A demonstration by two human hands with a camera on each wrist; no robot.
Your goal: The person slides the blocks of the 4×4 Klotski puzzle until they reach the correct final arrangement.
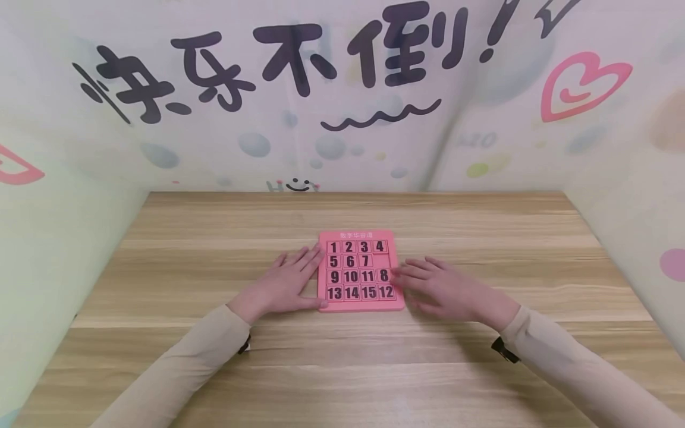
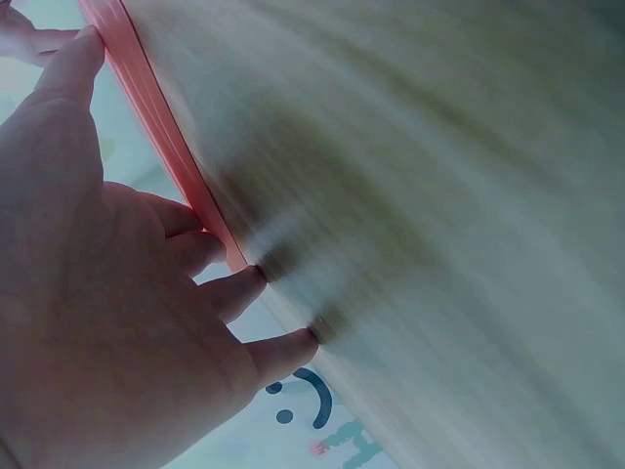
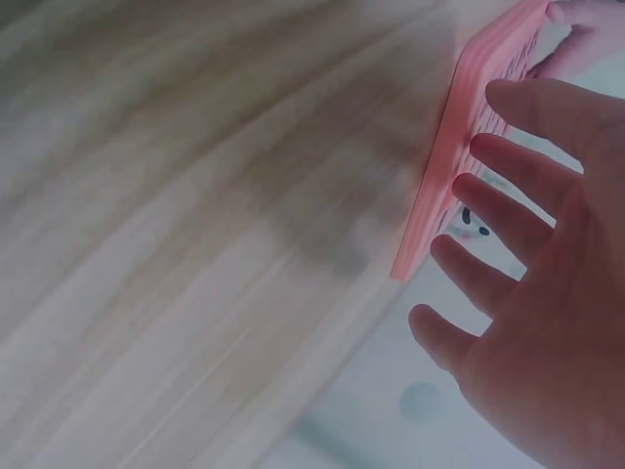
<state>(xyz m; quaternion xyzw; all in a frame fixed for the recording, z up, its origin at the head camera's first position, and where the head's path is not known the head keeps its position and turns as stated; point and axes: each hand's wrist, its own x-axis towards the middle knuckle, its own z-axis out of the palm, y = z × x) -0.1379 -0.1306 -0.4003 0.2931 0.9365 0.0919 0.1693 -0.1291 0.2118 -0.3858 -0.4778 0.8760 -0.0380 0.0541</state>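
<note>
A pink number sliding puzzle (image 1: 361, 305) lies flat on the wooden table, its printed heading upside down in the head view. Tiles 5, 6 and 7 leave a gap at the right end of their row; tile 8 (image 1: 383, 275) sits just below it, above tile 12 (image 1: 385, 292). My left hand (image 1: 283, 284) steadies the frame's left side, fingers spread and thumb at the near left corner. Over the right edge, beside tile 8, reach the extended fingers of my right hand (image 1: 452, 290). In the right wrist view these fingers are apart and grip nothing.
The wooden table (image 1: 342, 374) extends around the puzzle. A white printed backdrop (image 1: 214, 154) with large dark characters rises at its far edge, and pale side panels stand left and right. Dark straps (image 1: 505, 349) show at both wrists.
</note>
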